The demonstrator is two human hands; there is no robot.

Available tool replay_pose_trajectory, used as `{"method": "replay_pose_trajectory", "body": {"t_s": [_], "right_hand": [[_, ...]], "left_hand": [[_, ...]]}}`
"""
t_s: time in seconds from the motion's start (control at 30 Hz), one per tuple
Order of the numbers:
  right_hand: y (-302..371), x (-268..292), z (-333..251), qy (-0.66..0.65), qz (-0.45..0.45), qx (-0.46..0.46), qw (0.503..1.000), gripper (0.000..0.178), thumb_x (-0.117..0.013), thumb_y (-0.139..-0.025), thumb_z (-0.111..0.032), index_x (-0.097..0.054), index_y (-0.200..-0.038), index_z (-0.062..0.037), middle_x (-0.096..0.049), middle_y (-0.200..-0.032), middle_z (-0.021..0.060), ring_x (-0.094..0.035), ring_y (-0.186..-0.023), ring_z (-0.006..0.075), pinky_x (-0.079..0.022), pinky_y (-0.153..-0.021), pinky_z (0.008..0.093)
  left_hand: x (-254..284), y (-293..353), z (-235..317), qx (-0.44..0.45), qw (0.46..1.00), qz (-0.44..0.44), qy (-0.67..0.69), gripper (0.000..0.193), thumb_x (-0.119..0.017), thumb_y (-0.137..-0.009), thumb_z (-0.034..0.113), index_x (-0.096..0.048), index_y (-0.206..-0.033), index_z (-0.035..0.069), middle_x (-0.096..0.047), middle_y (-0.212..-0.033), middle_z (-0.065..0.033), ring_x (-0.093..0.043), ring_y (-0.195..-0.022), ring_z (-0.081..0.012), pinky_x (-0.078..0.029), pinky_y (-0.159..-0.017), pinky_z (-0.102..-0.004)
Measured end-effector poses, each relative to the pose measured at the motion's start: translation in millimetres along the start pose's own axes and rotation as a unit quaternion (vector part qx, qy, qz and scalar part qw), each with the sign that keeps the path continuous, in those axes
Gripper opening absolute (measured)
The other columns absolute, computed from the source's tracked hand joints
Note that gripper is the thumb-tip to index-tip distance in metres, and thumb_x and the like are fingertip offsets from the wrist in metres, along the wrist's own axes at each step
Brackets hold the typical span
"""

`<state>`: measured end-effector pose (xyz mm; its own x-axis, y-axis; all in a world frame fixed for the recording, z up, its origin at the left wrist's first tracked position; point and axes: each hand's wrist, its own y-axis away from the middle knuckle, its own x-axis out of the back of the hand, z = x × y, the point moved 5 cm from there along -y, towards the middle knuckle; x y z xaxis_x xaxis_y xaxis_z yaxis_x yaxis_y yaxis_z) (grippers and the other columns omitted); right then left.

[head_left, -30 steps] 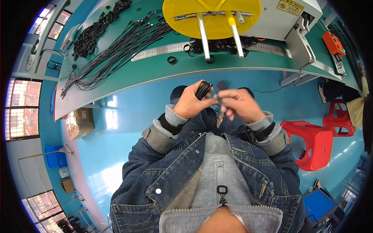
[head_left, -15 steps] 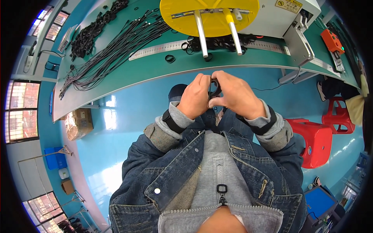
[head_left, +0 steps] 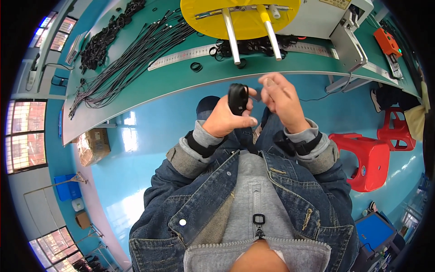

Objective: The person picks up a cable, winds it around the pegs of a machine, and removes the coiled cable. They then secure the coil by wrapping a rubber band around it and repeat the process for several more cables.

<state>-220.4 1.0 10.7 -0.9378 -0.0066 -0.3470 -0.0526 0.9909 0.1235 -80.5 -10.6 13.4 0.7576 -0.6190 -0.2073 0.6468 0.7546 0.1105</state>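
My left hand [head_left: 225, 120] is closed around a black coiled cable bundle [head_left: 237, 98], held upright in front of my chest. My right hand [head_left: 281, 99] is just to the right of it, fingers pinched together near the bundle's top, with a thin strand running between them that I can barely make out. Both hands hover over the near edge of the green workbench [head_left: 181, 79]. A yellow winding disc [head_left: 240, 18] with two metal pegs stands on the bench straight ahead.
Long black cables [head_left: 131, 59] lie spread on the bench's left, with a pile of coiled bundles [head_left: 106, 38] behind. A steel ruler [head_left: 181, 56] and small black rings [head_left: 196, 67] lie near the disc. A red plastic stool [head_left: 362, 156] stands at my right; a cardboard box [head_left: 93, 146] sits left.
My hands have come apart slightly and risen toward the bench. The black bundle now stands clear in my left hand, and my right hand has shifted to the right.
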Motion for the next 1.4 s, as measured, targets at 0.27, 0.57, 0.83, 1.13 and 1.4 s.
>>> {"method": "replay_pose_trajectory", "body": {"t_s": [0.27, 0.57, 0.83, 1.13, 1.4], "right_hand": [[-2.6, -28.2, -26.6, 0.512, -0.088, 0.281, 0.807, 0.021, -0.056, -0.082, -0.021, -0.053, -0.076, -0.0014, -0.055, -0.061, 0.0133, -0.054, -0.053, 0.0288, -0.042, -0.048, 0.0359], [-1.8, -23.0, -7.5, 0.442, -0.062, 0.281, 0.849, 0.032, -0.056, -0.08, -0.031, -0.053, -0.07, -0.0007, -0.057, -0.06, 0.017, -0.056, -0.057, 0.0363, -0.044, -0.05, 0.0426], [0.7, -29.8, 8.7, 0.566, -0.012, 0.256, 0.783, 0.028, -0.057, -0.082, -0.027, -0.05, -0.071, -0.0016, -0.052, -0.057, 0.0142, -0.054, -0.054, 0.0313, -0.043, -0.049, 0.0393], [-14.9, 4.1, 5.2, 0.262, -0.001, 0.05, 0.964, 0.033, -0.046, -0.093, -0.028, -0.054, -0.076, -0.0008, -0.047, -0.052, -0.0004, -0.043, -0.05, 0.0059, -0.034, -0.047, 0.0226], [3.1, 26.0, 62.1, 0.399, -0.068, -0.055, 0.913, 0.026, -0.054, -0.087, -0.023, -0.054, -0.071, -0.002, -0.05, -0.055, 0.0004, -0.045, -0.051, 0.007, -0.036, -0.048, 0.0236]], "left_hand": [[-5.5, -0.5, -8.2, 0.074, 0.982, -0.099, -0.144, 0.036, -0.076, -0.066, 0.009, -0.052, -0.091, 0.001, -0.049, -0.072, 0.0007, -0.045, -0.065, -0.007, -0.042, -0.06, -0.0228], [1.8, -7.9, -26.4, 0.079, 0.978, -0.059, -0.184, 0.023, -0.071, -0.072, 0.009, -0.056, -0.085, -0.002, -0.058, -0.07, -0.0045, -0.054, -0.058, -0.0108, -0.044, -0.049, -0.0242], [0.4, -2.8, -46.4, 0.105, 0.983, -0.042, -0.145, 0.011, -0.062, -0.075, 0.006, -0.056, -0.079, -0.003, -0.056, -0.065, -0.0053, -0.054, -0.056, -0.0128, -0.044, -0.047, -0.0251], [34.9, 14.3, -25.7, 0.18, 0.869, -0.117, 0.446, 0.026, -0.055, -0.085, 0.024, -0.055, -0.095, 0.0, -0.054, -0.075, -0.007, -0.049, -0.061, -0.0115, -0.039, -0.046, -0.0229], [100.7, 41.5, -33.8, 0.184, 0.928, -0.021, 0.323, 0.028, -0.051, -0.086, 0.025, -0.054, -0.094, -0.001, -0.053, -0.074, -0.0085, -0.046, -0.054, -0.0094, -0.035, -0.042, -0.0191]]}}
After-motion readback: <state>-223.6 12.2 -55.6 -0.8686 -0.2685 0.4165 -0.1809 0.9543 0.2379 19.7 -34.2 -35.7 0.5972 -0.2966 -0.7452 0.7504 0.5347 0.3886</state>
